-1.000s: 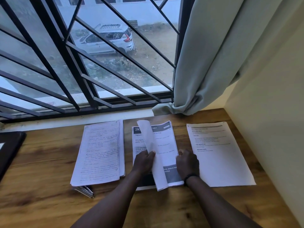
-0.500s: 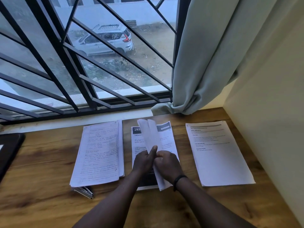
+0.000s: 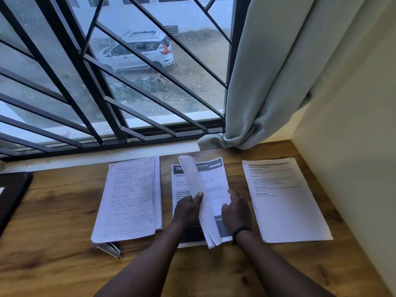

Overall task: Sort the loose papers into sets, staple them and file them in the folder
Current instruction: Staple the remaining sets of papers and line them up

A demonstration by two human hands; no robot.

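Observation:
Three paper piles lie side by side on the wooden desk (image 3: 53,264). The handwritten lined pile (image 3: 130,200) is on the left, a printed pile with dark headers (image 3: 214,181) in the middle, and a printed text sheet (image 3: 285,202) on the right. My left hand (image 3: 187,207) pinches lifted, curling pages of the middle pile, thumb on top. On the page turned to the right, my right hand (image 3: 235,209) rests flat with a black band at its wrist. A metal stapler (image 3: 110,249) pokes out from under the handwritten pile's near edge.
A dark flat object (image 3: 12,196) lies at the desk's left edge. A barred window (image 3: 107,82) runs along the back, a bunched grey curtain (image 3: 246,125) touches the far right of the desk, and a cream wall (image 3: 353,146) closes the right side.
My right hand went left to meet my left hand at the lifted pages, then moved back right and now lies flat on the turned page. My left hand kept its hold.

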